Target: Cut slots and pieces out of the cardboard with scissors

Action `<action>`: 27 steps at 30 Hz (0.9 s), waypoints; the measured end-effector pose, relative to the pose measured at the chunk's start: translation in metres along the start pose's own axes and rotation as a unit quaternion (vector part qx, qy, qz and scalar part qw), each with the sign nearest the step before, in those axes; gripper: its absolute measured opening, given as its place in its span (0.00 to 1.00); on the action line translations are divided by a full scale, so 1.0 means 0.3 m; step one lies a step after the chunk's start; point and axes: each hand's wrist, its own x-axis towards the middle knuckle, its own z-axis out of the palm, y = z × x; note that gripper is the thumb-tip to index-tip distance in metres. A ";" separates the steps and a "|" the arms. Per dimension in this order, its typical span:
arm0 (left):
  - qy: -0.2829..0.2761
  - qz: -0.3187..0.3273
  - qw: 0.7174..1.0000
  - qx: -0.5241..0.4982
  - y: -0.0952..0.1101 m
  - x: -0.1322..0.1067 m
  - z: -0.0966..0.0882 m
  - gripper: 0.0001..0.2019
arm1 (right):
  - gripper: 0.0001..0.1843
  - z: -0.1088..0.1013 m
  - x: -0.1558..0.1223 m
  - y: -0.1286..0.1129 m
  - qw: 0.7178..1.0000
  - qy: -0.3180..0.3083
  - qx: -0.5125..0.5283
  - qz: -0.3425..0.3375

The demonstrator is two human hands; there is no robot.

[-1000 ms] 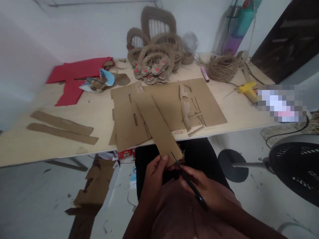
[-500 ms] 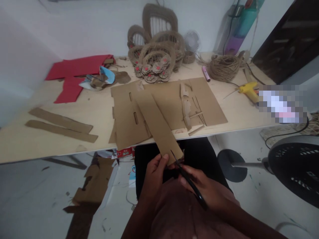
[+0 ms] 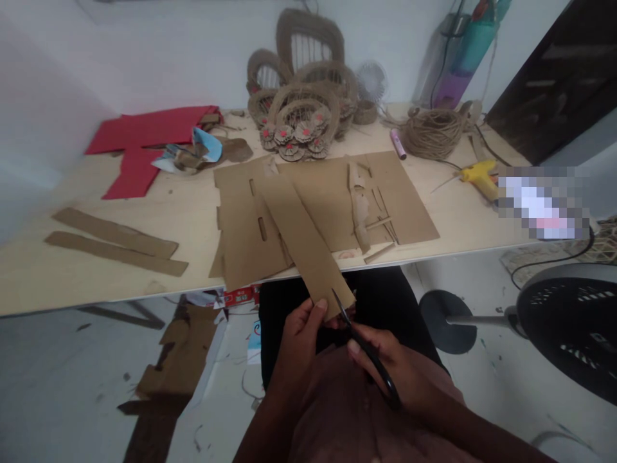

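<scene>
A long brown cardboard strip (image 3: 308, 238) slants from the cardboard sheets on the table down over the table's front edge. My left hand (image 3: 301, 328) pinches its near end, thumb on top. In my right hand (image 3: 385, 354) is a pair of scissors (image 3: 371, 360) with black handles, and a blade lies across the near end of the strip, close to its right corner. The lower blade is hidden under the cardboard. Beneath the strip, larger cardboard sheets (image 3: 400, 193) lie on the table, one with narrow slots.
Two narrow cardboard strips (image 3: 116, 254) lie at left, near red sheets (image 3: 139, 148). Woven twine baskets (image 3: 303, 96) with paper flowers stand at the back. To the right are a twine coil (image 3: 434, 132) and a yellow glue gun (image 3: 479, 177). A black fan (image 3: 573, 328) stands beside the table.
The scissors' handles have spread apart slightly in my right hand, and more of the blade shows over the strip. My left hand keeps its hold in nearly the same place.
</scene>
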 end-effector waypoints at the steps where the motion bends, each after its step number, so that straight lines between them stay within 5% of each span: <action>1: -0.001 0.000 1.000 0.000 -0.003 0.000 -0.002 0.11 | 0.27 -0.004 -0.002 -0.014 1.000 -0.003 0.002 0.008; 13: -0.005 0.000 1.000 0.000 0.001 -0.007 -0.001 0.11 | 0.22 -0.012 -0.007 -0.074 0.999 -0.004 0.000 0.033; 27: 0.049 -0.008 0.998 -0.027 -0.022 0.015 0.014 0.15 | 0.23 -0.002 -0.009 -0.095 0.976 -0.008 -0.193 0.096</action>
